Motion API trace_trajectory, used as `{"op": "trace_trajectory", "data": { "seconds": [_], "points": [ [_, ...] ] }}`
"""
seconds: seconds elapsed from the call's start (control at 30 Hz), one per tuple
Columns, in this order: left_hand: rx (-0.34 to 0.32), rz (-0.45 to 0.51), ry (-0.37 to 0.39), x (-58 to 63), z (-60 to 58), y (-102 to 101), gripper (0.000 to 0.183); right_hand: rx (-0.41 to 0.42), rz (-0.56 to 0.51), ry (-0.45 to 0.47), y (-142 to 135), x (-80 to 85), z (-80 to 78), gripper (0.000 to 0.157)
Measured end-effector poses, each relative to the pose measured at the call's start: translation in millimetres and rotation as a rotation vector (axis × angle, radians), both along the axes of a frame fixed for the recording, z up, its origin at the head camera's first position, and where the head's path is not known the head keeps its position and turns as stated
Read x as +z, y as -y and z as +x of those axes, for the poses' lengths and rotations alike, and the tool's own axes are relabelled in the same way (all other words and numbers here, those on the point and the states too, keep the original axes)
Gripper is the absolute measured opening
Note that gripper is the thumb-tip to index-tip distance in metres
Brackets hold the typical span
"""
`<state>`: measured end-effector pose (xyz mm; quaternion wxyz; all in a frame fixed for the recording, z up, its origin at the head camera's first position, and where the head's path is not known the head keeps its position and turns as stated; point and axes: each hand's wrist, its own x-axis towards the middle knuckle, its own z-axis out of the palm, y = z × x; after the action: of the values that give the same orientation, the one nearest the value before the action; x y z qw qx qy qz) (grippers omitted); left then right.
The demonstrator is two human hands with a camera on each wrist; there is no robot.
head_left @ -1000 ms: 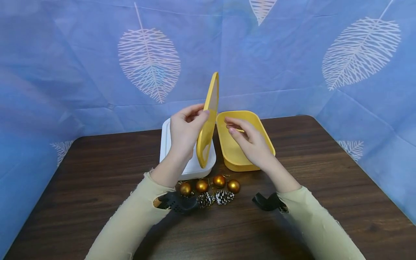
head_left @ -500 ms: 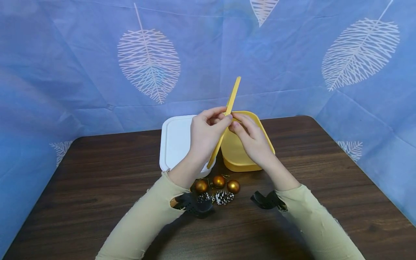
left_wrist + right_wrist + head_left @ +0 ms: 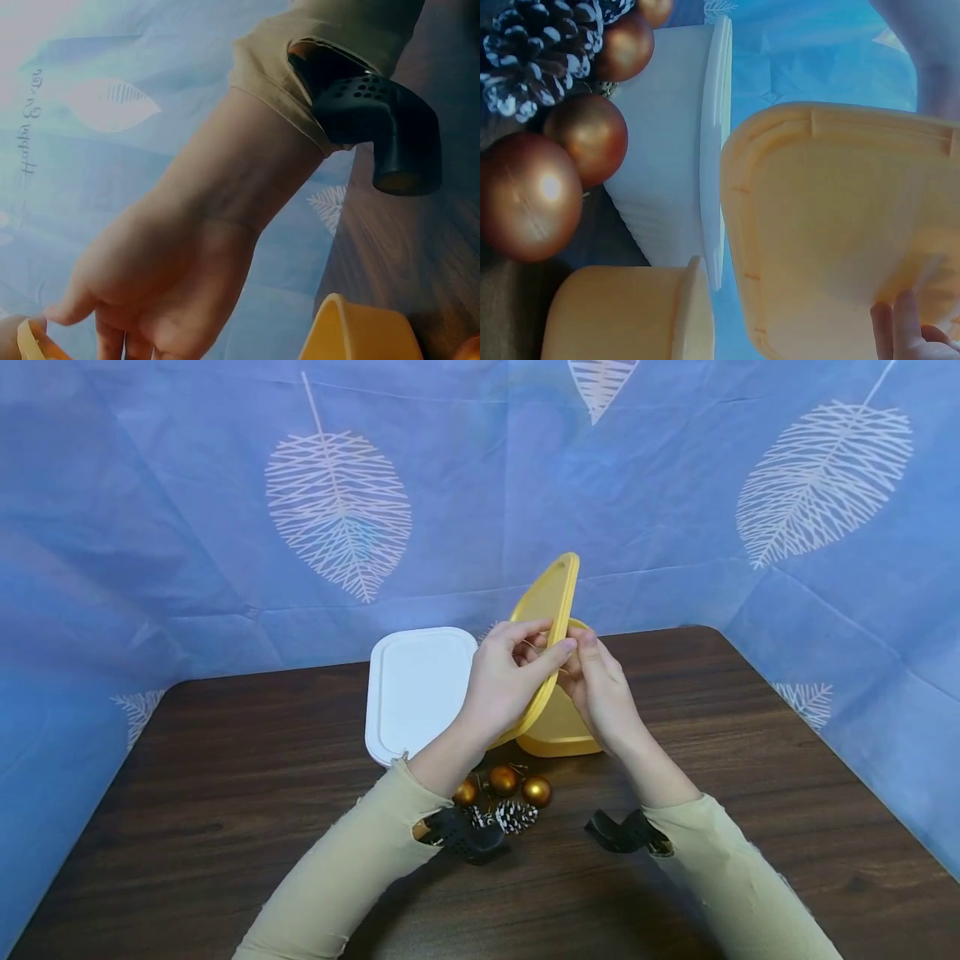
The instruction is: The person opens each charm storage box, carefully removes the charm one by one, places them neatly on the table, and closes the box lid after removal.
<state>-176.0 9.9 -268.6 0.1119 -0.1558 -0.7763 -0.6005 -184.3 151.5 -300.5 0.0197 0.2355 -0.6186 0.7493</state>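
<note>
Over the yellow box (image 3: pixel 558 737), a yellow lid (image 3: pixel 543 597) stands tilted on edge. My left hand (image 3: pixel 504 681) pinches its rim, thumb on the near side. My right hand (image 3: pixel 603 693) is at the lid's right side. In the right wrist view its fingertips (image 3: pixel 904 319) touch or almost touch the lid's ridged face, and no grip round the edge shows. To the left is a white box with its white lid (image 3: pixel 420 693) on. The left wrist view shows my left palm and a corner of the yellow box (image 3: pixel 375 334).
Several gold-brown bauble ornaments (image 3: pixel 536 791) and frosted pine cones (image 3: pixel 515 817) lie in front of the boxes, partly hidden by my left forearm. All stand on a dark wooden table (image 3: pixel 225 810) against a blue cloth backdrop (image 3: pixel 465 485) with white leaf prints.
My left hand has carried the yellow lid rightward from above the white box to above the yellow box. The lid has turned, and my right hand has come up against it.
</note>
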Motion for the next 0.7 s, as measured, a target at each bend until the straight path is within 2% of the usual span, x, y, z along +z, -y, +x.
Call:
{"op": "trace_trajectory", "data": {
  "seconds": [0.2,0.33,0.57,0.7],
  "points": [
    [-0.042,-0.063,-0.05,-5.5,-3.2,-5,0.035,0.015,-0.009,-0.001,-7,-1.2,1.7,0.065],
    [-0.058,-0.094,-0.056,-7.3,-4.4,-5,0.032,0.015,-0.019,0.031,-9,-2.4,1.8,0.062],
    [-0.119,-0.127,-0.036,-9.6,-6.8,-4,0.037,-0.041,-0.018,0.066,-13,-2.6,2.9,0.05],
    [-0.147,-0.105,-0.031,-13.1,-9.0,-2,0.036,-0.098,-0.017,0.076,-16,-2.7,4.0,0.045]
  ]
}}
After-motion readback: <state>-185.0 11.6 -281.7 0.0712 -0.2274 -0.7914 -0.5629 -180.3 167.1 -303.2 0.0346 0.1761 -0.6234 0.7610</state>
